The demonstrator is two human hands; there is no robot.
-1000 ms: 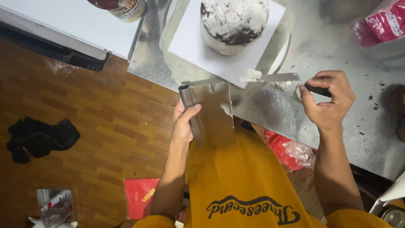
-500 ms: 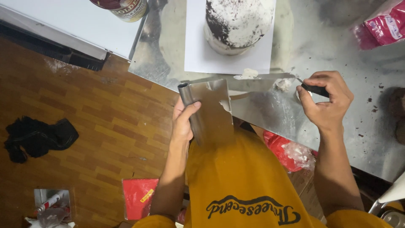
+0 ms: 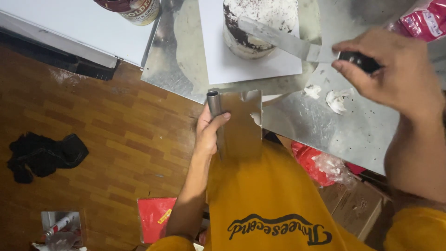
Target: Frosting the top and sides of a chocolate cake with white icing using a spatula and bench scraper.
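- Spatula, a long flat steel blade with a dark handle [image 3: 288, 42], is now lying against the side of the round dark cake with white frosting [image 3: 261, 23]; half a second ago it was scraping on the counter's near edge.
- Right hand [image 3: 385, 69] is gripping the handle closed.
- Left hand [image 3: 209, 130] is keeping its grip wrapped around the rectangular steel bench scraper [image 3: 239, 122] off the steel counter [image 3: 353, 130]'s near edge.
- White frosting dabs [image 3: 335, 100] are sitting on the counter near that edge.

A black cloth [image 3: 44, 155] lay crumpled on the wooden floor [image 3: 116, 139], a red packet [image 3: 155, 218] lay below it, and a labelled jar [image 3: 132, 8] stood on the white surface [image 3: 69, 28].
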